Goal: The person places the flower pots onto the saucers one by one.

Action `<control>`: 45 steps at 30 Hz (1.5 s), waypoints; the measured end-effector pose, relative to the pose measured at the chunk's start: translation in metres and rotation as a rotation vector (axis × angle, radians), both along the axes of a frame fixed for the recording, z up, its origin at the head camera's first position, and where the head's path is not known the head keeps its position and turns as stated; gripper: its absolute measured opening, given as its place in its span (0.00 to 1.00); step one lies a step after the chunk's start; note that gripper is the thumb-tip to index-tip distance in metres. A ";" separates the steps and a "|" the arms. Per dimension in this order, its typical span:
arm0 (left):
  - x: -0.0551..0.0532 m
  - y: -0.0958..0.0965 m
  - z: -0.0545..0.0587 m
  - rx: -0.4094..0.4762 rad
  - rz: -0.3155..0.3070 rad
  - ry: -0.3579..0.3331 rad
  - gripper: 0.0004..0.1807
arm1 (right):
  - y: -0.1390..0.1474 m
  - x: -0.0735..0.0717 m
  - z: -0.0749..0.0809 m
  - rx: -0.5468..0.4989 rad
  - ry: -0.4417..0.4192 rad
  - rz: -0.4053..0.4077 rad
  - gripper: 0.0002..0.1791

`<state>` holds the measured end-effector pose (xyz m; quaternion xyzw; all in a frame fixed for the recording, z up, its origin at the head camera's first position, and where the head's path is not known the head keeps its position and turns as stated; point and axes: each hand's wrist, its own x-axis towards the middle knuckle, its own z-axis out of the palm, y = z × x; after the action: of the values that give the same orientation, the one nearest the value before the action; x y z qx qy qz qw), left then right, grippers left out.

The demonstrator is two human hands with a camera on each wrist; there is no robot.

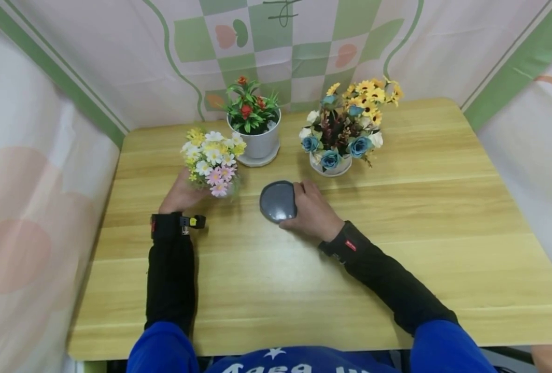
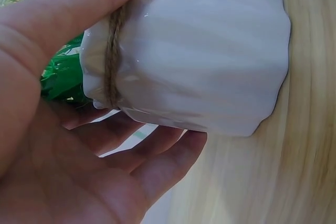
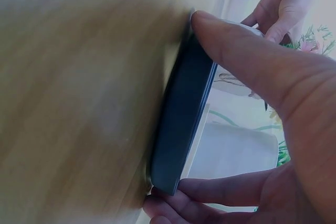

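Note:
My left hand (image 1: 183, 192) grips a white fluted flowerpot (image 2: 205, 51) with twine tied round its neck. White, yellow and pink daisies (image 1: 213, 159) fill this pot, and in the head view they hide most of it. In the left wrist view the thumb lies along one side of the pot and the fingers curl under the other. My right hand (image 1: 315, 211) holds a dark grey, shallow rounded dish (image 1: 276, 201) by its right edge, between thumb and fingers. The dish is low over the table; I cannot tell whether all of it touches the wood.
Behind the daisies stands a white pot (image 1: 258, 145) of red flowers on a white saucer (image 1: 257, 161). To its right is a pot of blue roses (image 1: 330, 159) and yellow flowers (image 1: 366, 96). A patterned curtain (image 1: 276, 57) hangs behind the wooden table (image 1: 266, 290).

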<state>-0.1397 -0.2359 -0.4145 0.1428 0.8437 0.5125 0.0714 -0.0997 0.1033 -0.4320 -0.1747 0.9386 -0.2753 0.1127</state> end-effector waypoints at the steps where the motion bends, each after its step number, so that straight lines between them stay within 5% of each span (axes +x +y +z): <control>1: 0.000 0.001 0.000 -0.001 -0.002 -0.003 0.40 | 0.000 0.000 0.000 0.001 -0.001 0.000 0.62; 17: -0.002 0.009 -0.001 -0.027 -0.038 0.004 0.40 | 0.000 0.000 -0.002 0.002 0.013 0.002 0.62; 34: -0.004 0.014 -0.003 -0.145 0.060 0.037 0.47 | -0.001 0.002 0.000 0.010 0.024 0.001 0.62; 45: -0.005 0.026 -0.002 -0.124 0.028 0.068 0.46 | -0.001 0.002 -0.001 -0.003 0.028 -0.001 0.61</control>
<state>-0.1449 -0.2097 -0.4170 0.1435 0.8778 0.4550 0.0442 -0.0980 0.1023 -0.4326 -0.1783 0.9397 -0.2745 0.0992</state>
